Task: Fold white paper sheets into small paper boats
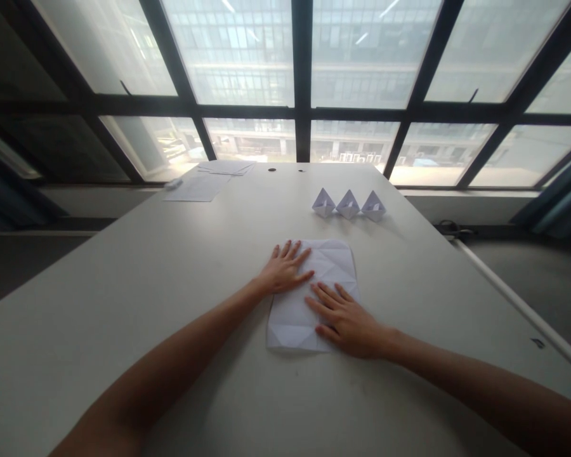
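A creased white sheet of paper (326, 266) lies flat on the grey table (171, 285) in front of me. My left hand (284, 270) rests palm down on the sheet's upper left part, fingers stretched out. My right hand (345, 317) lies flat on the sheet's lower right part, fingers spread toward the left. Neither hand grips anything. Beyond the sheet, three folded white paper boats (348, 204) stand in a row.
Loose white sheets (204, 184) lie at the table's far left, near the window. Two small dark holes (272, 169) mark the table's far edge. A white rail (518, 304) runs along the floor to the right of the table.
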`<action>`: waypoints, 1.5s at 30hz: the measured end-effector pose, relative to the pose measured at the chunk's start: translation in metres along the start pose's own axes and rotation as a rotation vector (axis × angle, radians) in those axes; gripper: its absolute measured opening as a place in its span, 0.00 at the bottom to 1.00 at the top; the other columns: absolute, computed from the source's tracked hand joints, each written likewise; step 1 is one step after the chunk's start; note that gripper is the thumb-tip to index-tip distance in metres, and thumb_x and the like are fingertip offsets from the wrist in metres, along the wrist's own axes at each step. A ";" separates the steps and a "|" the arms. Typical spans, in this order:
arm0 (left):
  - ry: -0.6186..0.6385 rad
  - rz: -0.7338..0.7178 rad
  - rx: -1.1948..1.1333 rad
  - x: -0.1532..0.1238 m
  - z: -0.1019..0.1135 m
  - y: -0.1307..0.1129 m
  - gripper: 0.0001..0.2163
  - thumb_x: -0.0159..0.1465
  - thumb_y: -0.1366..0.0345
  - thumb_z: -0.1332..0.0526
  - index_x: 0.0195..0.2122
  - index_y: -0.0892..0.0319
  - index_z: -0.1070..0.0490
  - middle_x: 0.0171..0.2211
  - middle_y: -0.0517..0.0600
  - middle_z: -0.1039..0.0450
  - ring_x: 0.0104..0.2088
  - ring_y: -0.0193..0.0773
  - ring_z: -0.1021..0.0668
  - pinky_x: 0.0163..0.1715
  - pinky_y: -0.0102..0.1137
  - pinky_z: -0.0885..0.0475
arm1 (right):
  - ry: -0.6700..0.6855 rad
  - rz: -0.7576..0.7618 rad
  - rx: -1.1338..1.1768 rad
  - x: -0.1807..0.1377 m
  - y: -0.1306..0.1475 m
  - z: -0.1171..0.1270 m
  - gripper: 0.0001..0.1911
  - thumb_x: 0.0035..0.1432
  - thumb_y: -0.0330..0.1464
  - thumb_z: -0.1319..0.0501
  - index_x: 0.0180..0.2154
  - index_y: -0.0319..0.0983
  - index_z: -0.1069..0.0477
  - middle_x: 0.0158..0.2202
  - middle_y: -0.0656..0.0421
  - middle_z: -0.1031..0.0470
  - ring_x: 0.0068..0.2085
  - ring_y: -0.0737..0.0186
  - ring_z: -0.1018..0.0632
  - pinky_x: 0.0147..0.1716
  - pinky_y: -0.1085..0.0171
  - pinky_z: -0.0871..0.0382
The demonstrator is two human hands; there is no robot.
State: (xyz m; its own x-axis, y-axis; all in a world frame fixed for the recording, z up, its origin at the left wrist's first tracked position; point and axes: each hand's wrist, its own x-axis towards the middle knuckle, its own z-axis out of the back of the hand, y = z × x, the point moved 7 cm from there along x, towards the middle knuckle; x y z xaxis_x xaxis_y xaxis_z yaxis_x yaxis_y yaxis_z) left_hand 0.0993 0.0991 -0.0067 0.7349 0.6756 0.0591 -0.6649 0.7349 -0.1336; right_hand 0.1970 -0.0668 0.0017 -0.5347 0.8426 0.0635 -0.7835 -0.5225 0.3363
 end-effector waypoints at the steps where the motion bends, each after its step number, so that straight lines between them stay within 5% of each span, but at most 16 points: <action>1: -0.006 -0.001 -0.003 0.000 0.001 0.000 0.36 0.67 0.39 0.54 0.71 0.53 0.53 0.72 0.59 0.59 0.70 0.60 0.55 0.64 0.58 0.59 | 0.014 0.008 0.014 -0.004 0.001 0.000 0.32 0.68 0.44 0.50 0.70 0.44 0.52 0.72 0.54 0.57 0.72 0.51 0.56 0.68 0.46 0.63; 6: -0.132 -0.037 0.027 -0.002 0.013 -0.009 0.30 0.70 0.45 0.53 0.68 0.56 0.45 0.70 0.58 0.50 0.70 0.55 0.49 0.66 0.56 0.62 | -0.146 -0.161 0.026 0.009 -0.029 0.020 0.26 0.70 0.39 0.52 0.66 0.41 0.41 0.70 0.51 0.46 0.70 0.55 0.47 0.68 0.50 0.55; 11: -0.202 -0.078 0.000 -0.004 0.021 -0.015 0.26 0.72 0.50 0.55 0.64 0.58 0.37 0.63 0.56 0.34 0.64 0.44 0.34 0.66 0.43 0.49 | -0.234 -0.293 -0.129 0.040 -0.071 0.030 0.32 0.67 0.41 0.48 0.67 0.34 0.46 0.70 0.45 0.50 0.71 0.50 0.50 0.67 0.48 0.55; 15: -0.066 -0.074 0.003 -0.013 0.013 -0.007 0.39 0.64 0.36 0.50 0.69 0.56 0.47 0.69 0.56 0.49 0.70 0.54 0.47 0.66 0.50 0.51 | -0.203 -0.332 -0.173 0.044 -0.086 0.022 0.32 0.68 0.44 0.50 0.67 0.34 0.45 0.70 0.44 0.48 0.70 0.49 0.47 0.66 0.48 0.54; 20: 0.052 -0.105 -0.033 -0.019 0.008 0.001 0.45 0.61 0.33 0.48 0.71 0.57 0.53 0.71 0.55 0.59 0.71 0.52 0.53 0.67 0.51 0.57 | -0.294 -0.334 -0.159 0.035 -0.093 0.029 0.31 0.65 0.43 0.45 0.64 0.34 0.39 0.67 0.45 0.40 0.67 0.49 0.39 0.64 0.50 0.48; 23: -0.001 -0.103 -0.111 -0.015 0.011 0.004 0.37 0.62 0.38 0.43 0.68 0.52 0.44 0.70 0.53 0.51 0.70 0.50 0.47 0.67 0.50 0.56 | -0.358 -0.288 -0.101 0.031 -0.099 0.040 0.20 0.63 0.39 0.40 0.54 0.39 0.27 0.59 0.49 0.29 0.61 0.51 0.30 0.60 0.52 0.42; 26: -0.100 -0.077 -0.256 -0.010 0.016 0.011 0.20 0.66 0.48 0.41 0.56 0.48 0.27 0.62 0.49 0.33 0.64 0.46 0.33 0.66 0.47 0.49 | -0.446 -0.282 -0.005 0.026 -0.109 0.051 0.06 0.60 0.32 0.38 0.38 0.41 0.21 0.45 0.55 0.19 0.49 0.55 0.22 0.54 0.56 0.37; 31: -0.315 0.049 -0.464 -0.014 0.035 0.022 0.15 0.67 0.53 0.43 0.38 0.56 0.20 0.39 0.48 0.18 0.40 0.42 0.18 0.47 0.35 0.28 | -0.752 -0.353 0.292 0.015 -0.121 0.068 0.08 0.58 0.37 0.35 0.30 0.39 0.23 0.31 0.56 0.20 0.35 0.57 0.21 0.40 0.60 0.30; 35: -0.603 0.205 -0.513 -0.028 0.062 0.023 0.18 0.67 0.53 0.42 0.27 0.60 0.25 0.22 0.45 0.26 0.24 0.35 0.26 0.26 0.27 0.33 | -1.021 -0.354 0.733 0.007 -0.123 0.074 0.22 0.53 0.43 0.32 0.45 0.38 0.28 0.34 0.57 0.21 0.33 0.59 0.22 0.33 0.62 0.28; 39: -0.799 0.351 -0.664 -0.035 0.073 0.025 0.16 0.66 0.54 0.42 0.30 0.62 0.27 0.25 0.47 0.26 0.26 0.36 0.27 0.23 0.26 0.35 | -0.913 -0.340 1.048 0.017 -0.113 0.063 0.35 0.53 0.43 0.33 0.58 0.38 0.39 0.30 0.61 0.23 0.29 0.62 0.23 0.27 0.65 0.29; 45: -0.621 0.421 -0.725 -0.021 0.060 0.047 0.19 0.64 0.57 0.39 0.54 0.60 0.33 0.35 0.50 0.24 0.28 0.36 0.23 0.28 0.29 0.28 | -0.893 -0.541 0.922 0.012 -0.121 0.060 0.33 0.54 0.39 0.37 0.60 0.37 0.39 0.28 0.60 0.24 0.24 0.64 0.26 0.20 0.69 0.35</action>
State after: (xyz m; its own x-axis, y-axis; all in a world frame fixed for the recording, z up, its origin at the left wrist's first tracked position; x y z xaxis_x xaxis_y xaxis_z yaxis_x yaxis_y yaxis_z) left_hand 0.0450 0.1230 0.0448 0.1279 0.9315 0.3406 -0.4607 0.3599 -0.8113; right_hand 0.3040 0.0142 0.0179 0.4184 0.8897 0.1824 -0.1498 -0.1305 0.9801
